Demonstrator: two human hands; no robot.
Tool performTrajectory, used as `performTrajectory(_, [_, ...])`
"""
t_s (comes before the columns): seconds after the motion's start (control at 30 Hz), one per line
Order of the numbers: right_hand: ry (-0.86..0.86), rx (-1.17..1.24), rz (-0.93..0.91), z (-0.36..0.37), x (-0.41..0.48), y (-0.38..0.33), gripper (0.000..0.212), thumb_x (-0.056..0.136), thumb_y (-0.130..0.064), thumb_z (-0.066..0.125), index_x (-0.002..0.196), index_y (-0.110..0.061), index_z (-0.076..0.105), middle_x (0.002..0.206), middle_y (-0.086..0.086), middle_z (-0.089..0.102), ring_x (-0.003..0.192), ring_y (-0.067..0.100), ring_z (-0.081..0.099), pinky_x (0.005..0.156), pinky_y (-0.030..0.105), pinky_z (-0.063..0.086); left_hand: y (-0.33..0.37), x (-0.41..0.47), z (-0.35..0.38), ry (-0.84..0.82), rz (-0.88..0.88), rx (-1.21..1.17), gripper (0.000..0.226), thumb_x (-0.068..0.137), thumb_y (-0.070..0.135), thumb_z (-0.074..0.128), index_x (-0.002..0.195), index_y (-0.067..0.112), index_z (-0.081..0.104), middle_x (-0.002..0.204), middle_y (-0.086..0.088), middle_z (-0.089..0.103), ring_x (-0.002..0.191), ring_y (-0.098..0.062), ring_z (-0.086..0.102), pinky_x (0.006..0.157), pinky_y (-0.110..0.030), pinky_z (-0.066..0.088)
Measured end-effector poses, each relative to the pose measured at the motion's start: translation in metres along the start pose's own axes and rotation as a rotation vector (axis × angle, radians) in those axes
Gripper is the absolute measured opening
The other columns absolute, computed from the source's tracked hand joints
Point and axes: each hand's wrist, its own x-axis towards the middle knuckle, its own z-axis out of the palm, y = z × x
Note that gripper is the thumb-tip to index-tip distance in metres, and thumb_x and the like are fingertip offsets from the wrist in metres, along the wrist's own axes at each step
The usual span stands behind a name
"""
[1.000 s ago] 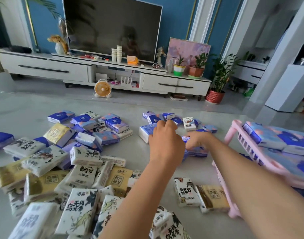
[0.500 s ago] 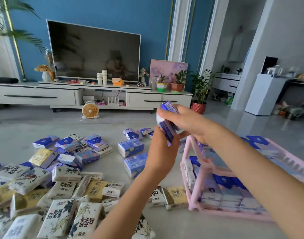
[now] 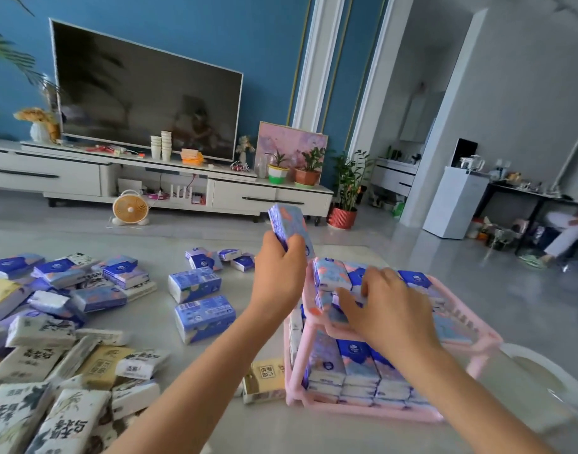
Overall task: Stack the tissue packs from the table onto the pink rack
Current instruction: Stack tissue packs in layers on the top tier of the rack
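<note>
My left hand [image 3: 278,273] holds a blue tissue pack [image 3: 287,221] upright, just left of and above the pink rack [image 3: 471,332]. My right hand [image 3: 389,309] lies on the rack's top shelf, fingers curled on a blue pack [image 3: 348,299] among other blue packs [image 3: 330,273] there. The lower shelf [image 3: 346,412] is full of blue packs in rows. On the table, two blue packs [image 3: 204,317] lie left of the rack, and a big pile of white, gold and blue packs [image 3: 68,355] sits farther left.
A gold pack [image 3: 264,376] leans against the rack's left foot. A white round object [image 3: 543,375] sits right of the rack. Beyond the table are a small fan [image 3: 129,208], a TV [image 3: 143,93] on a white cabinet, and a seated person [image 3: 569,231] at far right.
Both hands lifted blue packs off the table and came over to the rack. My right hand has dropped onto the top shelf with its pack; my left still holds its pack up.
</note>
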Motion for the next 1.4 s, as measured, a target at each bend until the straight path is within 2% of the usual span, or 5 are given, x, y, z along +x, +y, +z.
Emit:
performTrajectory(0.53, [-0.117,0.688,-0.109,0.009,0.001,0.027,0.031,0.085,-0.031,0.062,0.116,-0.027,0.060,0.105,-0.016,0.056,0.090,-0.003,0.051,0.071,0.003,0.038,0.011,-0.011,0.007,-0.186,-0.047,0.082,0.020,0.076,0.028,0.047,0.082,0.009,0.052,0.085,-0.013,0.060,0.077,-0.025,0.059,0.083,-0.050,0.052])
performTrajectory(0.67, [-0.132,1.052,-0.141,-0.011,0.003,0.034,0.063,0.073,-0.043,0.066,0.130,-0.044,0.039,0.123,-0.023,0.047,0.110,-0.003,0.050,0.086,0.017,0.044,0.016,-0.009,0.010,-0.398,-0.099,0.046,0.013,0.090,0.009,0.050,0.082,0.014,0.059,0.081,-0.007,0.064,0.068,-0.017,0.060,0.070,-0.030,0.056])
performTrajectory(0.87, [-0.064,0.837,-0.316,-0.020,0.004,0.045,0.070,0.067,-0.043,0.067,0.133,-0.036,0.044,0.126,-0.015,0.044,0.117,-0.007,0.044,0.093,0.006,0.036,0.019,-0.018,0.028,-0.499,-0.180,-0.006,0.015,0.090,0.012,0.054,0.076,0.006,0.059,0.083,-0.014,0.067,0.066,-0.020,0.063,0.063,-0.025,0.058])
performTrajectory(1.1, [-0.201,0.683,-0.159,-0.010,0.000,0.087,0.063,0.062,-0.048,0.069,0.122,-0.037,0.050,0.117,-0.026,0.049,0.108,-0.013,0.045,0.090,0.013,0.039,-0.001,-0.003,0.012,-0.478,0.399,1.000,0.051,0.083,0.054,0.054,0.127,0.026,0.052,0.122,-0.003,0.042,0.116,-0.021,0.035,0.092,-0.029,0.033])
performTrajectory(1.4, [-0.219,0.578,-0.217,0.025,-0.002,0.095,0.045,0.081,-0.032,0.067,0.124,-0.030,0.055,0.131,-0.013,0.048,0.121,-0.004,0.039,0.095,0.000,0.023,-0.015,-0.002,0.013,-0.515,0.403,1.113,0.035,0.088,0.039,0.056,0.119,0.022,0.058,0.124,-0.006,0.046,0.120,-0.026,0.033,0.096,-0.034,0.034])
